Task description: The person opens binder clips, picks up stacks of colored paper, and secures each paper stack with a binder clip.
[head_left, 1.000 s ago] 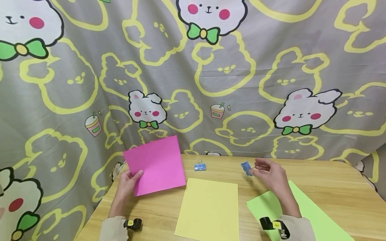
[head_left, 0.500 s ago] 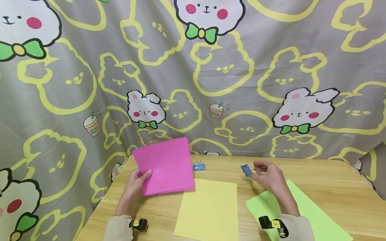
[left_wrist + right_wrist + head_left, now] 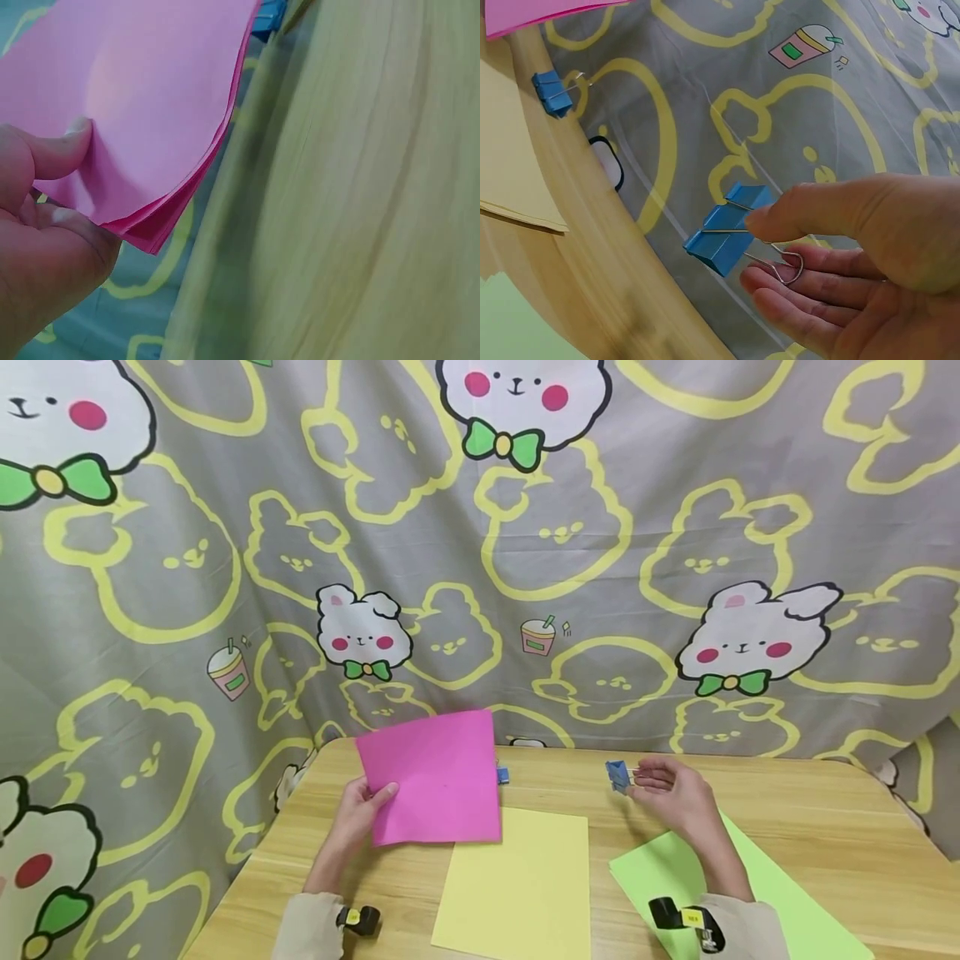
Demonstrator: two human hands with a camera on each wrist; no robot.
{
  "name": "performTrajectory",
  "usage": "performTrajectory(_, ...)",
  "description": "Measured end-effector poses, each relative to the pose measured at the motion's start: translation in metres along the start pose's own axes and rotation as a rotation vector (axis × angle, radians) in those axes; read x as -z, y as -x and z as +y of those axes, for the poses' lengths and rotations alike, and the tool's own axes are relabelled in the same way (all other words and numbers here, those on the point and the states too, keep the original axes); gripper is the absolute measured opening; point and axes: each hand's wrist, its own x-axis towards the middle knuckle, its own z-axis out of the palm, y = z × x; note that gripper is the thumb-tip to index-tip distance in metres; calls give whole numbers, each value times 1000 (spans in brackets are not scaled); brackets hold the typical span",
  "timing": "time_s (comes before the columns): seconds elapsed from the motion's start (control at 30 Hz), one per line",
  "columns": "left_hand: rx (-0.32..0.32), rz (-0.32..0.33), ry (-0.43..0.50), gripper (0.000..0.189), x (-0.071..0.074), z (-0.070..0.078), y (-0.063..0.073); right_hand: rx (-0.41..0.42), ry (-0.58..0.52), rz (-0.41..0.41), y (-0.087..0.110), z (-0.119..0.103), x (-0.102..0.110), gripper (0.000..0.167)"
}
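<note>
Your left hand [image 3: 362, 808] pinched the pink sheets [image 3: 442, 768], your right hand [image 3: 681, 800] gripped a blue clip [image 3: 724, 217]; those splayed edges [image 3: 171, 212] probably wanted squaring, without creasing!

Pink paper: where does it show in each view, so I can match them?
Head: pink paper just left of centre, lower half, in the left hand.
Left wrist: upper left, running off the picture.
Right wrist: only a sliver, top-left corner.
Shared landmark: the blue clip on the table, partly hidden in the head view.
</note>
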Motion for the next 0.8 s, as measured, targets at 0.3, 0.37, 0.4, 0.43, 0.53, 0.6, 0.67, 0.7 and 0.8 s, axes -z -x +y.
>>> performTrajectory(0.3,-27,-8,31,19,-22,14,-3,24,-28,18,3,2,4,55)
performTrajectory(0.37,-27,-25,28,20,-28,17,-4,4,-56,15,4,3,5,58)
performTrajectory(0.4,-28,-39,22,20,-30,19,-5,-5,-65,16,5,4,5,59)
performTrajectory(0.43,-30,-54,18,21,-32,20,-7,-11,-64,21,6,4,6,59)
performTrajectory(0.53,-26,-75,5,22,-36,20,-15,-6,-51,40,7,6,8,57)
performTrajectory(0.6,-22,-77,11,22,-37,18,-21,15,-50,35,6,7,9,56)
performTrajectory(0.67,-5,-71,26,21,-36,17,-26,33,-49,20,4,8,10,56)
performTrajectory(0.7,-1,-75,36,22,-35,16,-27,41,-49,11,4,9,10,55)
performTrajectory(0.8,1,-98,47,22,-35,15,-30,49,-43,-2,6,11,12,53)
